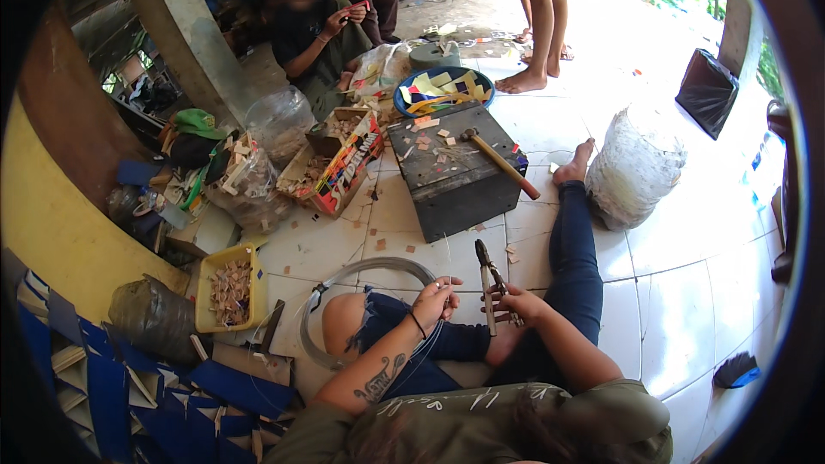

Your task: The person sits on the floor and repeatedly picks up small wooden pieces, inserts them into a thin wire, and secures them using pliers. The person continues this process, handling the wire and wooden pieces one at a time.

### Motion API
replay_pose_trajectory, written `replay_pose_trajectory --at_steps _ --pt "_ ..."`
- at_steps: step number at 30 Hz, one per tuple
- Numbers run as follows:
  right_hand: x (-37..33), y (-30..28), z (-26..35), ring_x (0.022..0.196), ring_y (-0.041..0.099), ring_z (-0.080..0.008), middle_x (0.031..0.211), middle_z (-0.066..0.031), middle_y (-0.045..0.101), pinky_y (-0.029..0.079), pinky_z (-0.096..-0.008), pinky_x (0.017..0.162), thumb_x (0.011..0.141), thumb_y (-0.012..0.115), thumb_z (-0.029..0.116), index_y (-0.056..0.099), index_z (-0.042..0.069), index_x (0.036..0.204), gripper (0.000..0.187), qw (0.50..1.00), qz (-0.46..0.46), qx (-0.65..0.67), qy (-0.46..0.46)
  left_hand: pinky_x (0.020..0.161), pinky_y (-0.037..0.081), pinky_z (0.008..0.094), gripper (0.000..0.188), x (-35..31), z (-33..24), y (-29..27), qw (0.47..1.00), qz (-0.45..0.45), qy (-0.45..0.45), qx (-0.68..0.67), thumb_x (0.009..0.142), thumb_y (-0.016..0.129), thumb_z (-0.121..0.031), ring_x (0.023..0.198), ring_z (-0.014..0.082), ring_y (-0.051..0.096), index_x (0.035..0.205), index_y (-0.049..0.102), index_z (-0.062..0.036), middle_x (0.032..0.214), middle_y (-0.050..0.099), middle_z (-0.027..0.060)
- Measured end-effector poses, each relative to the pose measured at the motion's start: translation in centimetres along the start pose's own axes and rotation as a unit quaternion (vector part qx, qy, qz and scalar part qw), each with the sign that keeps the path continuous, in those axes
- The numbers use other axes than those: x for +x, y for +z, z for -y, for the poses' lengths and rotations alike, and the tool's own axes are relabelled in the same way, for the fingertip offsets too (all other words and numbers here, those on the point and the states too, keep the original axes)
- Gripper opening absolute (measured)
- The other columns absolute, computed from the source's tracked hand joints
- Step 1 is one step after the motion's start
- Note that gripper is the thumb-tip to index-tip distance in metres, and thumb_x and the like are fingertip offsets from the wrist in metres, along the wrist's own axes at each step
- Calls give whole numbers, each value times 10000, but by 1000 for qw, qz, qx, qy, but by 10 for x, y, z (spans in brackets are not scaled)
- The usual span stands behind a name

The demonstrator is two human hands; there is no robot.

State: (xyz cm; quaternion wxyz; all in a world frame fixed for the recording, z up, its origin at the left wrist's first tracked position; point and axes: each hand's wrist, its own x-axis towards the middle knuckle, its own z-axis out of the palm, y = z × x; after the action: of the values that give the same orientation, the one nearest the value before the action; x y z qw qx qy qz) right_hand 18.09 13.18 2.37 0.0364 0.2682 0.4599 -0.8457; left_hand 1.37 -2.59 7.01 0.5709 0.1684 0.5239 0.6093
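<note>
My left hand (436,302) is closed, its fingers pinching a thin wire (448,259) whose end sticks up above them. A coil of silvery wire (344,269) rests around my bent left knee, just beside that hand. In my right hand (518,303) is a pair of pliers (486,268), dark jaws pointing away from me and handles spread apart. The jaws are apart from the left hand, a little to its right, and I see nothing between them. Both hands hang over my crossed left leg.
Ahead stands a dark box (455,174) bearing a hammer (498,159) and small wooden chips. Left are a yellow basket (204,292) of chips, a cardboard box (344,176) and blue panels (232,387). A white sack (638,167) stands by my right foot. People are beyond.
</note>
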Motion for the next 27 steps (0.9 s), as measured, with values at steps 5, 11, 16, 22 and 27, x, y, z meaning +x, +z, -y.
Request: replay_pose_trajectory --at_steps 5,11,16,22,27 --pt "-9 6 -7 994 528 -236 1066 -104 504 467 -397 797 778 408 -14 426 65 1134 365 1000 -20 8 -16 425 348 196 195 24 34 -12 1000 -19 -13 14 901 359 -146 443 65 387 1051 459 -74 622 490 12" --pt "10 -4 -17 892 539 -173 931 -60 546 471 -354 705 768 495 59 480 89 1073 307 998 -53 -19 9 444 353 221 196 26 54 -24 998 -14 -50 -26 879 381 -121 457 79 397 1056 449 -68 629 489 20" --pt "18 -10 -29 841 549 -174 903 -59 546 473 -344 679 753 515 68 487 86 1059 307 996 -83 6 13 452 355 218 196 25 51 -24 998 -9 -43 -44 879 384 -113 461 85 400 1059 443 -65 632 491 31" --pt "16 -12 -33 734 546 -161 819 -57 541 466 -296 630 738 534 79 500 64 1036 300 995 -102 -7 5 457 358 218 192 23 49 -23 998 -8 -42 -54 892 375 -126 463 89 400 1057 453 -64 635 494 35" --pt "23 -17 -40 686 532 -155 799 -60 540 456 -285 598 712 523 60 515 59 997 285 991 -121 -55 7 457 357 218 190 22 47 -22 998 -18 -46 -44 895 372 -125 464 87 399 1051 461 -64 636 492 34"
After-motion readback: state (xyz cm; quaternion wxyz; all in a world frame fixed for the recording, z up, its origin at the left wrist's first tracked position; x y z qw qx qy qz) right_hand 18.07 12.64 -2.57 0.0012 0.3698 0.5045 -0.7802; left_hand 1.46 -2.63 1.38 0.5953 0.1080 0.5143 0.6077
